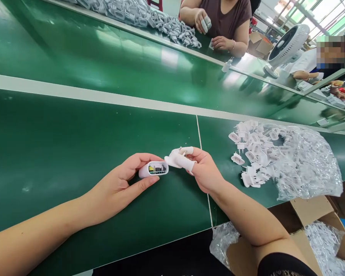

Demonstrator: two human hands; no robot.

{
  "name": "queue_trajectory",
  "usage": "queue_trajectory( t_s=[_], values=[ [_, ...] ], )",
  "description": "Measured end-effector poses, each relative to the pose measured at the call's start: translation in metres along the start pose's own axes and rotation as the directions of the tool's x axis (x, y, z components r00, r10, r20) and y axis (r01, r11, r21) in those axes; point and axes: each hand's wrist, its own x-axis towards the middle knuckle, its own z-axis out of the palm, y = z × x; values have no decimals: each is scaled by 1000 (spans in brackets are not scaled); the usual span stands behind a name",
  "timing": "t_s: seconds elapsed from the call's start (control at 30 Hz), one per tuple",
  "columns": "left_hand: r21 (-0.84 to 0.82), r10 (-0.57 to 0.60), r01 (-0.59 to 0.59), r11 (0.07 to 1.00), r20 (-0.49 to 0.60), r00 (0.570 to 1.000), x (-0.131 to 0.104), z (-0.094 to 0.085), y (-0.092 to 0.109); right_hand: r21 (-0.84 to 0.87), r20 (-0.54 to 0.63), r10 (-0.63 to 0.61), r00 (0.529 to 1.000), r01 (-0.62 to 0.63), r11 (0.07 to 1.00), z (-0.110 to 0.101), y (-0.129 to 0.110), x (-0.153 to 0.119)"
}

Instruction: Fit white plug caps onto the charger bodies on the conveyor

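Observation:
My left hand (135, 172) is closed around a white charger housing (145, 171), thumb below and fingers above. The housing's open end faces right and shows a circuit board (157, 169) with a yellow part inside. In my right hand (202, 165), whose thumb and a finger wear white finger cots, I pinch a white plug cap (174, 159) with metal pins. The cap's edge is right beside the housing's upper right rim; whether they touch I cannot tell. To the right lie several loose plug caps (253, 147), partly spilling from a clear plastic bag (307, 161).
Cardboard boxes (312, 210) with bagged white parts stand below the bench's right edge. A pale rail (103, 96) divides the green bench (74, 134). Across it, a person (222, 27) handles small parts beside a heap of housings (149, 19). A white fan (289, 44) stands behind.

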Motion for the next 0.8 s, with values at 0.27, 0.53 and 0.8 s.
queue_trajectory(
  t_s=[0.27, 0.53, 0.8],
  values=[
    [32, 30, -31, 999, 49, 998, -3, -1, 4, -55, -13, -190, 982, 189, 980, 0, -1, -8],
    [90, 130, -133, 987, 39, 991, -7, 3, -3, -37, 57, -225, 973, 228, 973, 5, 3, -14],
    [99, 189, -193, 976, 49, 981, -6, 4, -5, -175, 82, -417, 905, 425, 888, 7, 8, -27]
  ],
)
